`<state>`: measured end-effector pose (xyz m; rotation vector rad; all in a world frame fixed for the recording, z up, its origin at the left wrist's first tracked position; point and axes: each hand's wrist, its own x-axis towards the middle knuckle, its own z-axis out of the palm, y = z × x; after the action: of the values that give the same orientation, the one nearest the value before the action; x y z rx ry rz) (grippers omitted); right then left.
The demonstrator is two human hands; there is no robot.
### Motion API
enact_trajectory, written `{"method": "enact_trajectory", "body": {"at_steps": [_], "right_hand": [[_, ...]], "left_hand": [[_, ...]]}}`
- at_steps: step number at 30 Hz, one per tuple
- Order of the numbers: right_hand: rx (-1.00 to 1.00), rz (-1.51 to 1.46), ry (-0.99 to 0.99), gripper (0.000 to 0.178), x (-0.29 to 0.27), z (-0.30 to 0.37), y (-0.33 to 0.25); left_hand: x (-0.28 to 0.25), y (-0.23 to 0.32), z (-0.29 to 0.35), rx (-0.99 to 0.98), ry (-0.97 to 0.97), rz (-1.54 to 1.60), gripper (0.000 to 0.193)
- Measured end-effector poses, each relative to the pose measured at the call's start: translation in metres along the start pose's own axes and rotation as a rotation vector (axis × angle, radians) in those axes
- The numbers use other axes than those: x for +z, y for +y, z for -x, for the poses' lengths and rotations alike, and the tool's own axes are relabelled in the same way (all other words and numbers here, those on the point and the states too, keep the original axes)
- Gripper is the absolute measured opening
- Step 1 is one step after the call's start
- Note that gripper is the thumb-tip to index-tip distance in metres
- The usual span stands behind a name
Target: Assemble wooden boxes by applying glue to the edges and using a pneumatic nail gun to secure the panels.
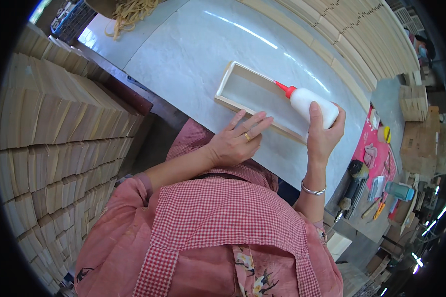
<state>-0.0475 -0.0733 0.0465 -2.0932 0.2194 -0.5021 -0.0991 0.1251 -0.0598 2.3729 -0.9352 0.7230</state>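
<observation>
My right hand (325,127) is wrapped round a white squeeze glue bottle (309,104) with a red nozzle. The bottle is tilted, its tip pointing left at the far long side of a narrow rectangular wooden frame (232,105). That frame lies on the pale marbled tabletop (183,64), its long sides slanting from upper left to lower right. My left hand (240,140) is at the frame's near long side, fingers stretched out and apart, with a ring on one finger. Whether its fingertips touch the wood, I cannot tell. No held thing shows in it.
Tall stacks of wooden pieces (59,109) stand at the left. Long wooden strips (352,34) line the table's far right. Rubber bands (134,14) lie at the far left. A power tool (354,183), a pink cloth (369,155) and a teal container (399,191) sit at the right.
</observation>
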Motion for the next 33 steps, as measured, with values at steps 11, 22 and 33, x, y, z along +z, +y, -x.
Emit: {"method": "enact_trajectory", "body": {"at_steps": [11,22,33], "right_hand": [[0.075,0.101,0.140,0.042,-0.064,0.001,0.029],[0.085,0.158,0.237,0.041,-0.106,0.001,0.055],[0.138,0.185,0.198,0.042,-0.136,0.036,0.048]], "left_hand": [[0.000,0.001,-0.001,-0.010,-0.038,-0.010,0.013],[-0.001,0.002,0.001,-0.017,-0.103,-0.031,0.018],[-0.002,0.003,-0.001,-0.020,-0.105,-0.042,0.018]]}}
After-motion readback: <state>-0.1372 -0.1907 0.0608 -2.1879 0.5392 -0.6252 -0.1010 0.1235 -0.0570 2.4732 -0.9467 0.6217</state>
